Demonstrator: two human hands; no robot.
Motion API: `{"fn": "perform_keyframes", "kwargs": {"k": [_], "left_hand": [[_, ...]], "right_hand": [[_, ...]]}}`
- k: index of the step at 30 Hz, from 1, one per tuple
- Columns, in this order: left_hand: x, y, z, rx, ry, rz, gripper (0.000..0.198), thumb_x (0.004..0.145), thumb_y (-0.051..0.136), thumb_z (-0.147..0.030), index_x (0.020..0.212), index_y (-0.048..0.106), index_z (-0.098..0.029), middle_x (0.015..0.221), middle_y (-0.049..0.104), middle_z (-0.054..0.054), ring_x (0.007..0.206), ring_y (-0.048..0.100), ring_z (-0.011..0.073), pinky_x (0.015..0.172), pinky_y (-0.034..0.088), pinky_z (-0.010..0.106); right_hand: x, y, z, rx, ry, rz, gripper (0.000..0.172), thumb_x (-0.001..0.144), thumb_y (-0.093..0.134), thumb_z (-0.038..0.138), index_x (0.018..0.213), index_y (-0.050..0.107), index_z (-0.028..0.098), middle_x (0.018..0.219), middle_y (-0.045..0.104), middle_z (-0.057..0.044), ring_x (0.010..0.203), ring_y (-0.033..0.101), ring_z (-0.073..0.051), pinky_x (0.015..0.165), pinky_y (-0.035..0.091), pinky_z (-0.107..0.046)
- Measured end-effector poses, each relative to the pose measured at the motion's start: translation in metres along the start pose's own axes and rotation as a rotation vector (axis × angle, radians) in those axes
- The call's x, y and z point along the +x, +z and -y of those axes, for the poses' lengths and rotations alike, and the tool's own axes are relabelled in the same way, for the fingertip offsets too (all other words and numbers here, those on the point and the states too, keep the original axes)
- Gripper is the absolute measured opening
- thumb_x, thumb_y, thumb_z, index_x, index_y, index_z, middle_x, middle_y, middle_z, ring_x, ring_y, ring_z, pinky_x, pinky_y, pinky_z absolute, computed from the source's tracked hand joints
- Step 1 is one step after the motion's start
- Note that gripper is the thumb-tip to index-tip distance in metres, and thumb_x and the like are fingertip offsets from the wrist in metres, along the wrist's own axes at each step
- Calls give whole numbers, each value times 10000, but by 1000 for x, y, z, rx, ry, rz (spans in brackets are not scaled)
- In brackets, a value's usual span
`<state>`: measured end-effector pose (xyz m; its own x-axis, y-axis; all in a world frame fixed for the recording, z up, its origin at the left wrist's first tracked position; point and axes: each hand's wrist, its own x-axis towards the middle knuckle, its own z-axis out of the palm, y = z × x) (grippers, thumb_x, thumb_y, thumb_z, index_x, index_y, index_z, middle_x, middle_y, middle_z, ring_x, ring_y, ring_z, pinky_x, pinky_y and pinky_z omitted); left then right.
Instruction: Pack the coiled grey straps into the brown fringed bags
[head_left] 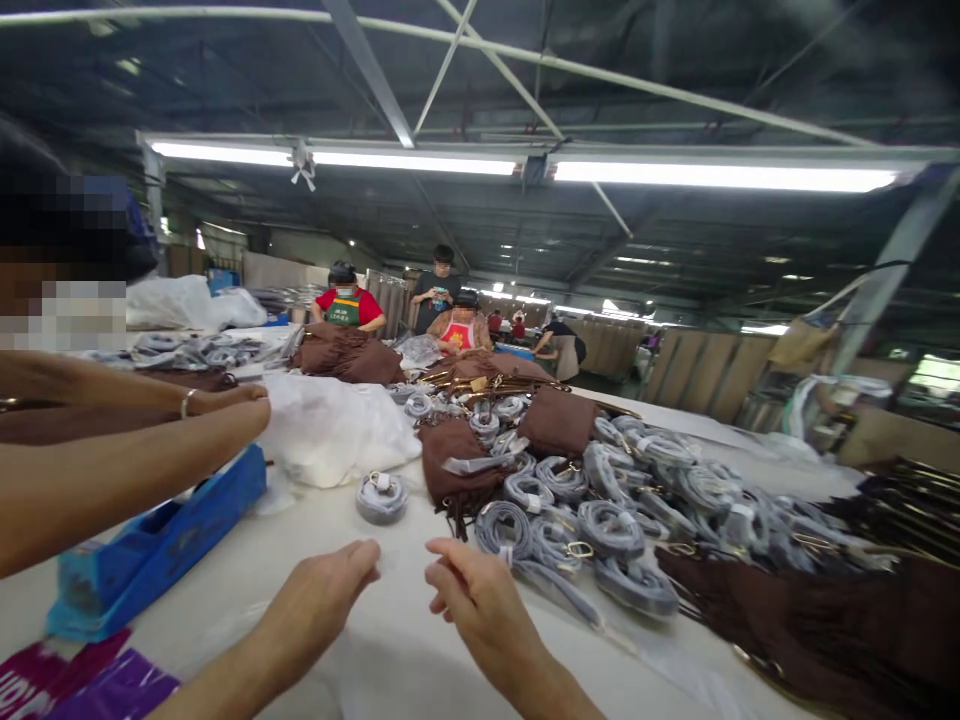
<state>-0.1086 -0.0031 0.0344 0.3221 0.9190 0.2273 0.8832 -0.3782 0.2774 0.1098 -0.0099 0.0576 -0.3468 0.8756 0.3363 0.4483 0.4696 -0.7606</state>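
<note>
Above the pale tabletop, my left hand has its fingers pressed together in a pinch. A faint clear bit shows at its fingertips, too indistinct to name. My right hand is beside it with fingers loosely bent and apart, and nothing visible in them. Just beyond the hands lies a coiled grey strap with a gold-coloured clasp and a white band. To the right is a heap of similar wrapped strap coils. A brown drawstring pouch rests against that heap.
A co-worker's forearms reach in from the left, over a blue plastic holder. White plastic bags are piled behind it. Dark brown bags lie at the right. Purple packaging is at lower left. Several people work farther back.
</note>
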Motion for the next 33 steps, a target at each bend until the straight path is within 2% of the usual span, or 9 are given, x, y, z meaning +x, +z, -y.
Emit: {"fn": "perform_keyframes", "kwargs": {"k": [6,13,18,23,26,28,30,32,33], "left_hand": [[2,-1,-23,-86,91,0,182,925,362,-306,772,442,-248,730,645,-11,649,593,173,589,343,248],[-5,5,-18,6,165,19,208,929,338,-275,792,490,-235,725,648,-11,647,613,178,588,375,248],[4,1,24,213,99,71,326,866,289,-106,916,589,-224,883,696,42,813,672,224,691,447,296],[24,2,56,296,-37,91,354,828,370,-140,1059,637,-171,1069,689,127,1005,635,277,875,466,410],[29,16,28,140,10,11,490,785,487,-212,1268,553,-163,1331,567,169,1249,473,331,1042,349,504],[32,31,-11,-271,57,23,514,842,475,-346,1339,487,-214,1416,498,138,1266,451,304,1017,394,450],[37,46,-56,-841,-47,168,574,859,436,-536,1355,440,-247,1349,548,126,1051,593,238,758,513,328],[46,60,-95,-1306,-237,222,688,763,482,-683,1284,444,-234,1161,620,127,647,606,150,421,367,224],[51,65,-110,-1455,-251,244,660,732,508,-711,1176,492,-222,982,651,81,505,521,100,371,268,196]], "right_hand": [[5,-6,4,-390,-250,23,181,911,513,183,830,674,163,732,706,-54,640,638,-169,595,429,-241],[-6,-7,-1,-794,-309,146,135,842,575,89,886,652,191,789,729,-32,649,672,-174,501,352,-239],[-23,-56,-27,-1032,24,95,190,831,497,41,839,632,175,803,732,-73,688,689,-201,512,326,-242],[-54,-97,-70,-437,342,-171,277,923,370,206,672,487,198,610,641,-4,532,625,-133,525,384,-217],[-67,-91,-78,-74,388,-218,263,907,356,322,683,443,215,602,598,18,449,570,-114,426,351,-196],[-74,-81,-75,-17,352,-212,261,899,366,370,706,451,217,612,604,17,444,565,-113,418,351,-194],[-80,-71,-70,-103,283,-165,266,906,367,366,714,473,217,609,625,13,464,582,-117,463,382,-200],[-87,-65,-67,-284,229,-105,243,897,391,313,711,519,221,621,664,2,541,626,-141,528,412,-213],[-91,-63,-68,-374,225,-78,219,877,418,280,710,550,227,641,686,-2,587,644,-156,551,421,-219]]}}
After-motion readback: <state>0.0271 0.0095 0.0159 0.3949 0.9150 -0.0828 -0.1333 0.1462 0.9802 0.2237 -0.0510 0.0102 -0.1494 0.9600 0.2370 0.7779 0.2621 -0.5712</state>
